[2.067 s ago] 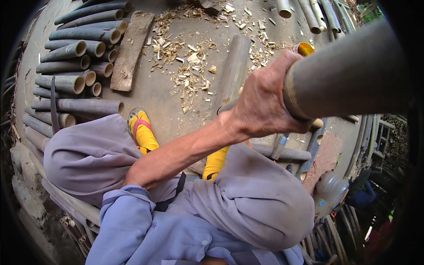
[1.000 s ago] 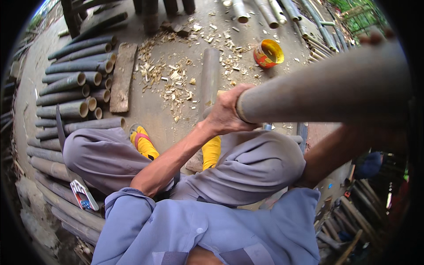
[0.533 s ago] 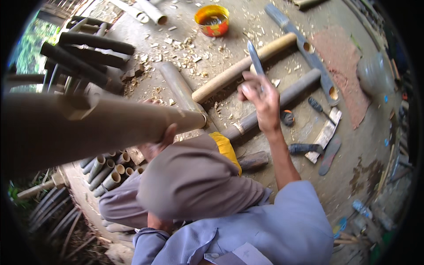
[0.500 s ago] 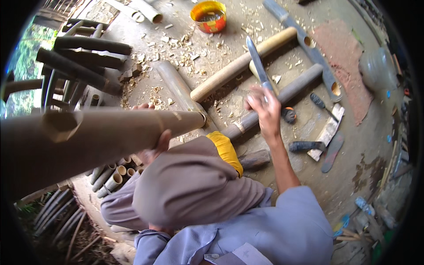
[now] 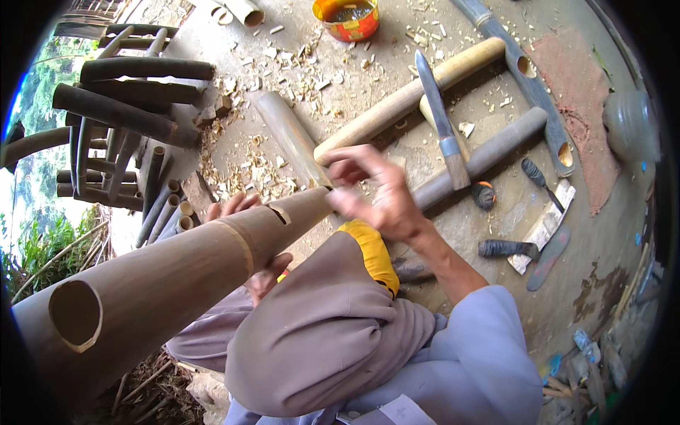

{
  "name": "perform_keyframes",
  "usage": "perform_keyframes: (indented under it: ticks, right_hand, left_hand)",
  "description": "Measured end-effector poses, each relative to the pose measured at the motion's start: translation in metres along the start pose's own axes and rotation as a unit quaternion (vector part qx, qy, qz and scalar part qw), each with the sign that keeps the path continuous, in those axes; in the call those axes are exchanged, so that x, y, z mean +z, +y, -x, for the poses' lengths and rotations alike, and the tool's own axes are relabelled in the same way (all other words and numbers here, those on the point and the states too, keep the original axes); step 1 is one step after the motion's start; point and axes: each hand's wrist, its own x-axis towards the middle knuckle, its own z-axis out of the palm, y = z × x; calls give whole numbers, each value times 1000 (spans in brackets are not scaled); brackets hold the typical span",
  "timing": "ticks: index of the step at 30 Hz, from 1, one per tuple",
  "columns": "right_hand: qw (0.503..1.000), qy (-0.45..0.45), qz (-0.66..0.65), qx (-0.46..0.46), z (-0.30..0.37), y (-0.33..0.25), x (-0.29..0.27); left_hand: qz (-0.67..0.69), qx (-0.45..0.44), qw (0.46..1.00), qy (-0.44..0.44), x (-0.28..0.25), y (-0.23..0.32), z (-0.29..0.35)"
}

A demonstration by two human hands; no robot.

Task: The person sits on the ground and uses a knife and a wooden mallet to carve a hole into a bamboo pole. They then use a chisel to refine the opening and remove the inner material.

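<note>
A thick brown bamboo tube (image 5: 177, 265) slants from the lower left toward the middle. It has a large oval hole near its close end and a small slot near its far end. My left hand (image 5: 263, 278) grips it from below, with fingertips on the far side and the thumb on the near side. My right hand (image 5: 382, 198) is at the tube's far end, fingers curved and apart; whether they touch the rim is unclear. A knife (image 5: 443, 127) with a wooden handle lies across bamboo pieces, to the right of my right hand.
A pale bamboo pole (image 5: 418, 95) and a grey one (image 5: 489, 152) lie ahead. Another bamboo piece (image 5: 290, 134) rests among shavings. A red-yellow bowl (image 5: 352, 28) stands far off; dark bamboo pieces (image 5: 127, 106) are stacked left. Black-handled tools (image 5: 508, 248) lie right.
My right hand has moved left from beside the knife's handle to the tube's far end. The tube has turned, so its oval hole and slot now face upward. The knife stays on the bamboo.
</note>
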Motion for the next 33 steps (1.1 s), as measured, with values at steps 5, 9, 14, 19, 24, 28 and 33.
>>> perform_keyframes:
  ticks: [5,9,14,19,24,28,33]
  right_hand:
    - [954,-162,-66,-244,-39,-64,70]
    - [961,-149,-53,-228,-38,-60,102]
    - [943,-179,-112,-258,-46,-63,106]
    - [927,-261,-57,-263,-68,-145,106]
    - [923,-190,-100,-319,-82,-126,85]
    - [957,-249,89,-118,-45,-36,15]
    - [973,-143,183,-15,65,55,26]
  left_hand:
    - [6,-118,993,-16,-14,-17,15]
    - [4,-138,990,-10,-19,-12,19]
    - [19,-105,994,9,-15,16,11]
    - [38,-53,997,39,-11,75,-24]
    - [107,-74,991,20,9,102,-39]
    - [113,-54,992,-22,-15,105,-41]
    - [156,-61,971,-169,-7,97,-52]
